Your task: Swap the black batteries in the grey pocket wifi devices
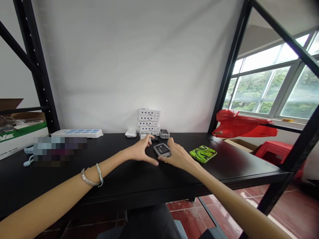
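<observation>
My right hand [177, 155] grips a small grey device [162, 150] just above the black tabletop [124, 176]. My left hand [142, 150] reaches forward with fingers spread, its fingertips at a small white item [144, 136] and a little black piece [155, 140]. Behind them stands a stack of small white boxes [149, 121] against the wall. A second grey device [164, 133] lies beside the stack, and a small white pack [131, 133] to its left. Two bracelets circle my left wrist.
A green-patterned phone [203, 154] lies right of my right hand. A white power strip [77, 133] sits at the back left. Black rack posts [37, 66] frame the table. A red bag [239, 124] and red stool [272, 151] are at right under the window.
</observation>
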The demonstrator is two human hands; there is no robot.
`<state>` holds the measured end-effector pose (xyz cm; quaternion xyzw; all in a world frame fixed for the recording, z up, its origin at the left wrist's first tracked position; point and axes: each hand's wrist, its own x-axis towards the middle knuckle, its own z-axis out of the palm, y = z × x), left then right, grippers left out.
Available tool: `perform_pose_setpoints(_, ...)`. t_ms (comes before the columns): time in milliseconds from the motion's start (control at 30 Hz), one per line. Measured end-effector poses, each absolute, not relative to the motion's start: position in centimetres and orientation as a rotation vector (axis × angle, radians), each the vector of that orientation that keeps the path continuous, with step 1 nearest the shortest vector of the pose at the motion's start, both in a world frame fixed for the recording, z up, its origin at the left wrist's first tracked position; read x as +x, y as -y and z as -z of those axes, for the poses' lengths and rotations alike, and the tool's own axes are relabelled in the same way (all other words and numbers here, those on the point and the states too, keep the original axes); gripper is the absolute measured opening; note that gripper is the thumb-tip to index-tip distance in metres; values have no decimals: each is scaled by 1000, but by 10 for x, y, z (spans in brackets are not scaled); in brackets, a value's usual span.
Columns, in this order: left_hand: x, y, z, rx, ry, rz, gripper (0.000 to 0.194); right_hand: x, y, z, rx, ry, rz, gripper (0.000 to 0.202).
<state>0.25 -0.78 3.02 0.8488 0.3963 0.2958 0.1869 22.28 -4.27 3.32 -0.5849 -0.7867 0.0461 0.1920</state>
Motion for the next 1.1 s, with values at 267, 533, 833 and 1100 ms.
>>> perform_pose_setpoints(267,6,8,-9,2363,-1076,-787,42,211,-12,-61,-1186,2717,-547,36)
perform_pose_setpoints(533,-1,8,-23,2343,-1001,-706,37,198,-18,-29,-1129,2545,-451,28)
perform_pose_setpoints(833,1,2,-17,2299,-1071,-807,39,195,-19,-33,-1124,2270,-732,34)
perform_pose_setpoints(1100,1,1,-11,2250,-1084,-863,35,207,-7,-41,-874,2155,-1278,77)
